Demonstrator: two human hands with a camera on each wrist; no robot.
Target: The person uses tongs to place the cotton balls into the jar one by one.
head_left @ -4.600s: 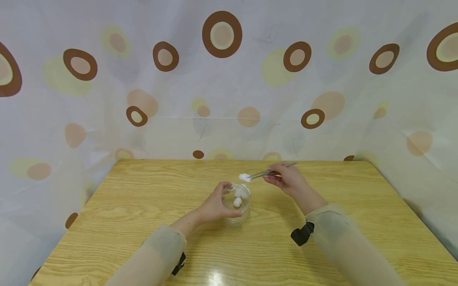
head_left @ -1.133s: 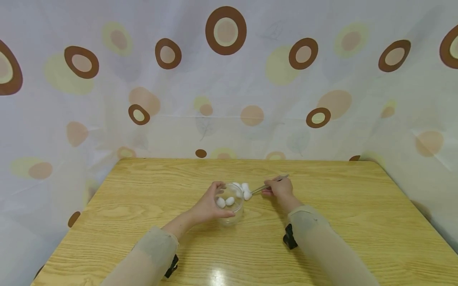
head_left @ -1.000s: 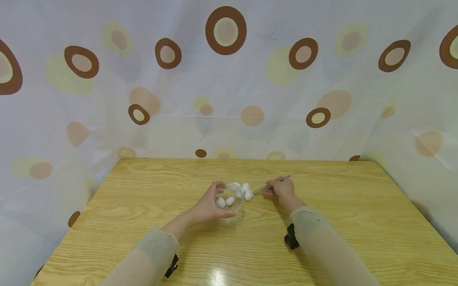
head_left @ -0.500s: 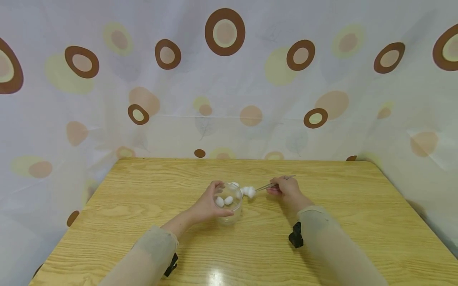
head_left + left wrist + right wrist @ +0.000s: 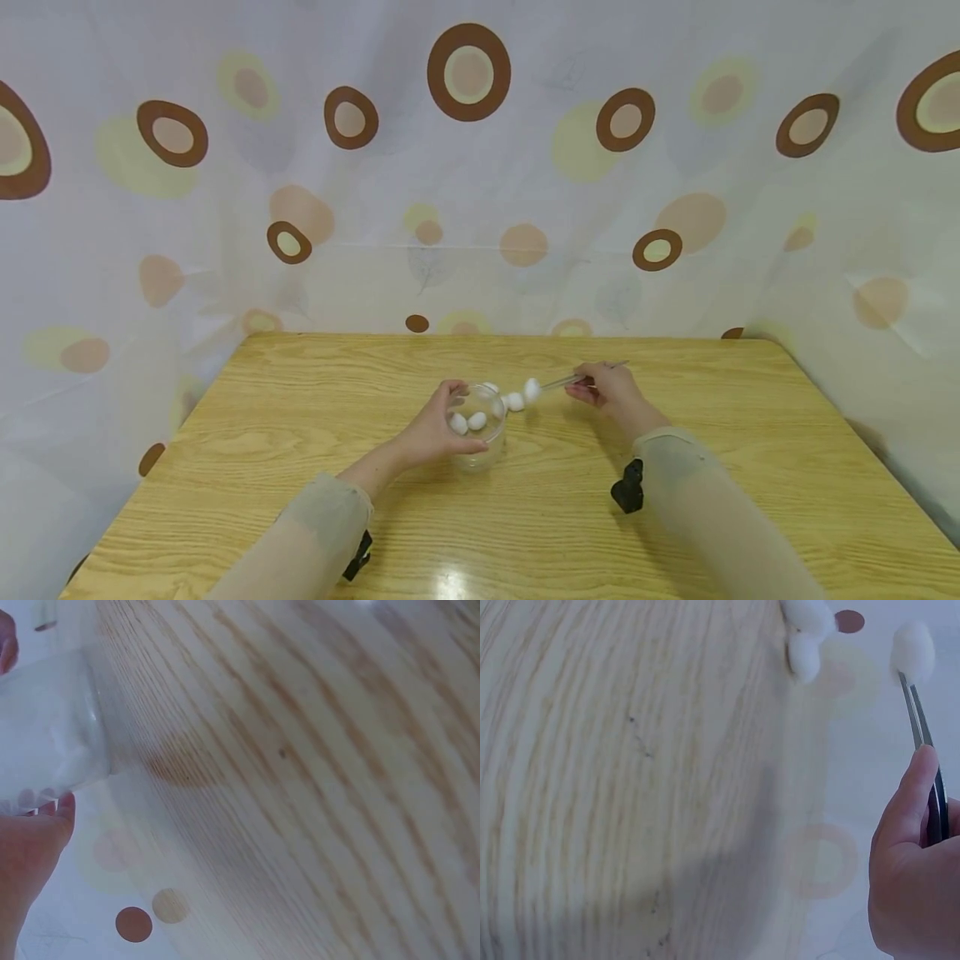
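My left hand (image 5: 435,432) grips a clear round jar (image 5: 491,457) on the table, thumb at the near side and fingers at the far side. White cotton balls (image 5: 477,421) show inside it. My right hand (image 5: 617,390) pinches metal tweezers (image 5: 558,382), whose tips hold a cotton ball (image 5: 913,651) above the table, right of the jar. Another cotton ball (image 5: 515,402) lies on the table beside the jar, and one more (image 5: 491,388) is partly hidden behind its rim. In the right wrist view, loose cotton balls (image 5: 804,657) lie touching each other.
A wood-grain table (image 5: 300,383) lies under both hands. Behind it and along both sides hangs a pale curtain (image 5: 360,192) with brown and cream spots. Dark wrist straps (image 5: 628,486) sit at the sleeves.
The right hand has moved up and to the right; the cotton ball at the tweezers has lifted away from the one beside it. The left hand and jar have barely moved.
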